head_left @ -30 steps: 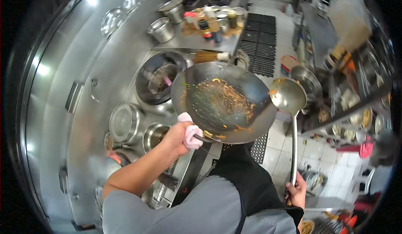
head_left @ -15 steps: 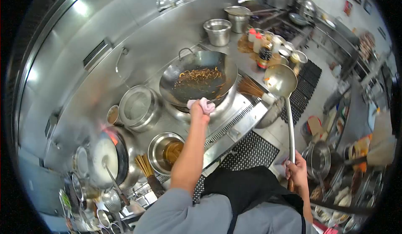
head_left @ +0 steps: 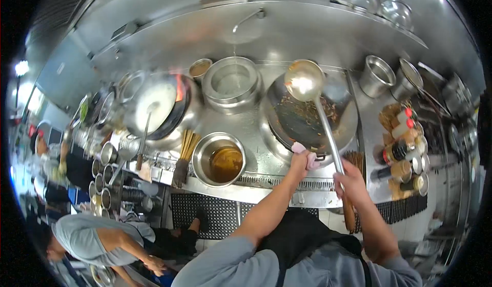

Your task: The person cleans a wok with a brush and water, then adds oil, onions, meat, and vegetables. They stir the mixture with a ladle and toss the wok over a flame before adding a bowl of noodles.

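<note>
Holding the wok point(head_left: 307, 115) steady on its burner, ladle point(head_left: 304, 80) over it.

Left hand point(head_left: 301, 160) is clamped on a pink cloth point(head_left: 307, 157) at the wok's 6 o'clock rim. Right hand point(head_left: 349, 176) is closed around the ladle shaft, which runs up toward 11 o'clock, bowl hanging over the wok's far side. Sauce bottles point(head_left: 402, 151) sit at 3 o'clock; labels too blurry to read.

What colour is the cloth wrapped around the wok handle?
Pink, seen in the head view: the cloth under the left hand.
</note>
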